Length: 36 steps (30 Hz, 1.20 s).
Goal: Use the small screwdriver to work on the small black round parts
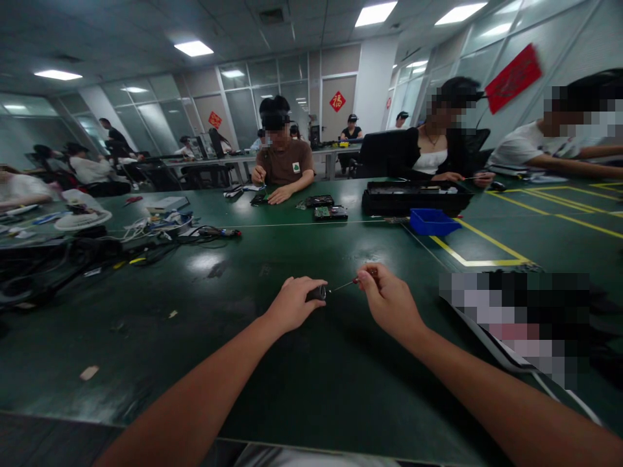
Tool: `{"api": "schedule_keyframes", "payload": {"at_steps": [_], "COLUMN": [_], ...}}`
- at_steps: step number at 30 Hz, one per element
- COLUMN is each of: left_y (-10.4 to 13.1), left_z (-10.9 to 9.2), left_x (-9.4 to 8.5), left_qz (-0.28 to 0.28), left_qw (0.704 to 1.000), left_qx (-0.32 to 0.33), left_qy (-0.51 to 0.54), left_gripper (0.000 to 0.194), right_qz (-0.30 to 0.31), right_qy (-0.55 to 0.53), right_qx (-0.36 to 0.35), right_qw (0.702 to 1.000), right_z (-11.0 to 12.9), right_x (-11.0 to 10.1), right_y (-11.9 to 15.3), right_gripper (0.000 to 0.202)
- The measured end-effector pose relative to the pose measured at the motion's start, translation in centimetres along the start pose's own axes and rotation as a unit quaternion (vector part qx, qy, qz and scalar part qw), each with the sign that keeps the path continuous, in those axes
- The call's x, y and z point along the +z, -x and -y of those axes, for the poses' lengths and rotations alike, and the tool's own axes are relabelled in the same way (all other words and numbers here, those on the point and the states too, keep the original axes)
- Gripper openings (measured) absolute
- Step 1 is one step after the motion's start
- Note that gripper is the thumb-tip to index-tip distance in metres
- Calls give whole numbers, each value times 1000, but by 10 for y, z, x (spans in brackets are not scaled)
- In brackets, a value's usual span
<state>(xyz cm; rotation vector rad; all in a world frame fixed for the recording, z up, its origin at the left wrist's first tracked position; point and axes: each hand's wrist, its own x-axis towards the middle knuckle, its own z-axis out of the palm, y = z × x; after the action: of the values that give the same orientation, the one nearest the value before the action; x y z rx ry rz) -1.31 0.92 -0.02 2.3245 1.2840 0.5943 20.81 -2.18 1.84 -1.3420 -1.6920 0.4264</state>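
Over the green table, my left hand is closed around a small dark cylinder, whose ringed, lighter end faces right. My fingers hide most of its body, so I cannot tell exactly what it is. A screwdriver with a reddish handle and a thin metal shaft is gripped in my right hand. Its shaft slants down to the left, and the tip is just beside the cylinder's open end. Whether the tip touches it, I cannot tell.
Cables and electronic parts crowd the left side. Ahead are circuit-board devices, a blue bin and a long black casing. A blurred-out device lies at right. Across the table a person works on a small part.
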Motion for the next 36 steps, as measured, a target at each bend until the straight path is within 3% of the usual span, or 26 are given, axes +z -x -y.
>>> {"api": "schedule_keyframes", "payload": {"at_steps": [8,12,17,20,25,31,36], "left_y": [0,-3,-7,-12,-23,-28,-28], "left_z": [-3,-5,-19,-26,-25,-28,-17], "left_x": [-13,-20,-21,-12,6,8,-6], "left_qz": [-67,-65,14,55,104,100,62], "left_qw": [987,979,993,996,986,984,996], "left_qx": [-68,-95,-88,-69,-49,-9,-53], "left_qy": [126,169,83,-7,-120,-146,-44], "left_gripper": [29,31,29,23,33,26,21], "right_qz": [-21,-28,-47,-52,-50,-47,-42], "right_qy": [-16,-28,-32,-31,-47,-51,-54], "right_qx": [18,14,10,9,21,24,24], "right_qw": [999,999,998,998,997,997,997], "right_z": [-4,-3,-3,-3,-2,0,-1], "right_x": [-4,-7,-9,-10,-10,-11,-12], "right_y": [-3,-2,-2,-3,-4,-4,-3], "right_gripper": [25,24,23,24,25,25,25]}}
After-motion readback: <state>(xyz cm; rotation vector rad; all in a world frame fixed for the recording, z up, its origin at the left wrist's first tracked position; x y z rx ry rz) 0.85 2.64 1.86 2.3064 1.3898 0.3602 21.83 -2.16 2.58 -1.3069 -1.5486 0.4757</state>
